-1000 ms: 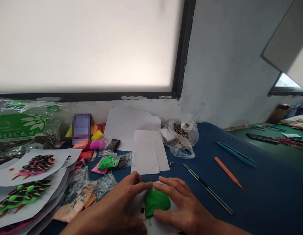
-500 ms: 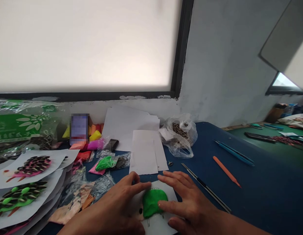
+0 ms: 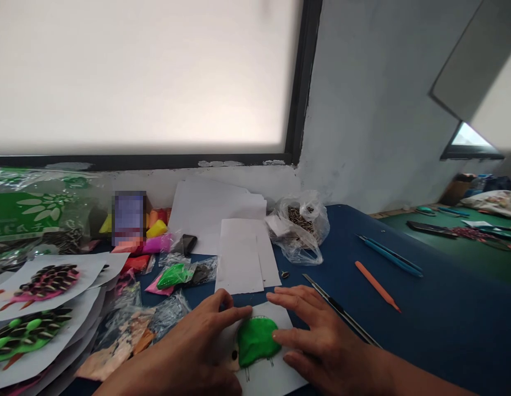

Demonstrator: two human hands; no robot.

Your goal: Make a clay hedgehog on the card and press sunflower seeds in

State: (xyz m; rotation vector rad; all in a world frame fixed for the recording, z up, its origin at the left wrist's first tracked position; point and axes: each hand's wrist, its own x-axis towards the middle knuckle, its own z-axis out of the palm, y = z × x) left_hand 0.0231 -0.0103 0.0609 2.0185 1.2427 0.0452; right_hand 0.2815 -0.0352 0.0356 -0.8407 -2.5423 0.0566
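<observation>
A flattened piece of bright green clay (image 3: 258, 342) lies on a small white paper (image 3: 280, 377) with a pencil outline and short drawn legs. Beside the clay, at its left, are a pale patch and a black dot, partly covered by my left hand (image 3: 209, 341). That hand rests on the paper's left side, index finger stretched toward the clay's upper edge. From the right comes my right hand (image 3: 319, 335), fingers spread, one fingertip at the clay's right edge. Neither hand grips anything.
Finished seed-and-clay hedgehog pictures (image 3: 44, 283) are stacked at left. Bagged coloured clay (image 3: 172, 275) lies behind my left hand, with white sheets (image 3: 238, 256) and a plastic bag of seeds (image 3: 300, 220) further back. A craft knife (image 3: 341, 311), an orange tool (image 3: 377, 286) and blue pen-like tools (image 3: 389, 256) lie at right.
My right hand's finger has drawn back a little to the right, uncovering more of the green clay. My left hand stays in place on the paper. The camera view has shifted slightly.
</observation>
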